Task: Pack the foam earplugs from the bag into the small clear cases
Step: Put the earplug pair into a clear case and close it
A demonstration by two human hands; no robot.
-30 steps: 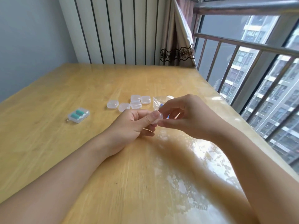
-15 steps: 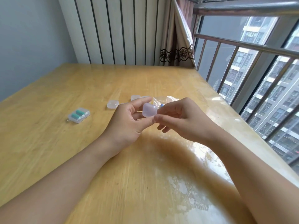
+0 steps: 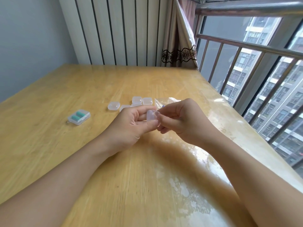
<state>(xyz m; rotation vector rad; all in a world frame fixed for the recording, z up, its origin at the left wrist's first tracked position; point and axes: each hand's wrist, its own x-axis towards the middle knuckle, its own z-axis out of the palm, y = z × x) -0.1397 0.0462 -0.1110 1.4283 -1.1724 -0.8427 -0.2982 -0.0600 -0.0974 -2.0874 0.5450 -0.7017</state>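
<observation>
Small clear case held above the wooden table, pinched in the left hand between thumb below and curled fingers above. Right hand meeting it from the other side, fingertips on the case's right edge, remaining fingers curled under; grip narrow on both sides, whether the lid is open or closed not clear. Just behind the right hand, a clear plastic bag lying flat on the table, a small blue bit showing at its near edge, contents otherwise hidden by the hand. To the left of the bag, a loose cluster of empty clear cases resting on the table, some touching one another, one rounded case slightly apart at the left end. Farther left and well apart from the cluster, a rectangular clear case lying closed with two teal foam earplugs side by side inside. White slatted wall panel beyond the table's far edge, curtain in the corner, metal window railing along the right.
</observation>
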